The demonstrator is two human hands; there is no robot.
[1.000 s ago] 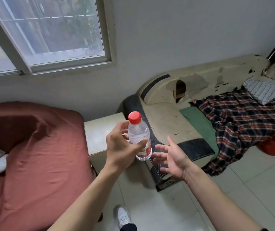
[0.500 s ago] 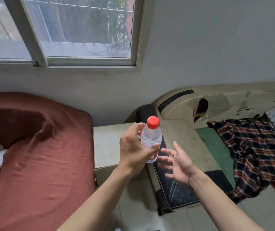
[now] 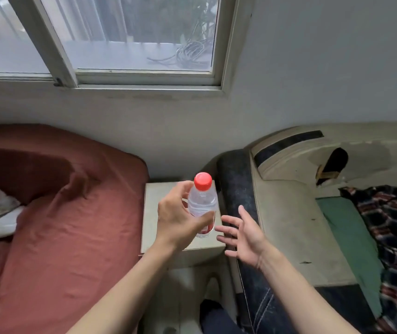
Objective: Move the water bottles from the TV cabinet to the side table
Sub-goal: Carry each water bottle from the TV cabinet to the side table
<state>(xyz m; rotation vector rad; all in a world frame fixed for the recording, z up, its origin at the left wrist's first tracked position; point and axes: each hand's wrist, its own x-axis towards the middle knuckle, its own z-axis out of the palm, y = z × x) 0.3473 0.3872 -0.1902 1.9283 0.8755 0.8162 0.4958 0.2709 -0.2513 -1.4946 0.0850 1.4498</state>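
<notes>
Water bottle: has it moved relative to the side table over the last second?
Yes. The water bottle in the left hand moved from beyond the side table's right edge to over its top.

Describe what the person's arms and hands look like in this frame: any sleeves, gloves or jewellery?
Both forearms are bare up to the frame edge, with no sleeves in view. The left hand and right hand wear no gloves, and no rings, watch or bracelet show. Nothing is marked or taped on either arm.

Beige side table (image 3: 163, 237), between bed (image 3: 60, 225) and sofa (image 3: 289, 225)
</notes>
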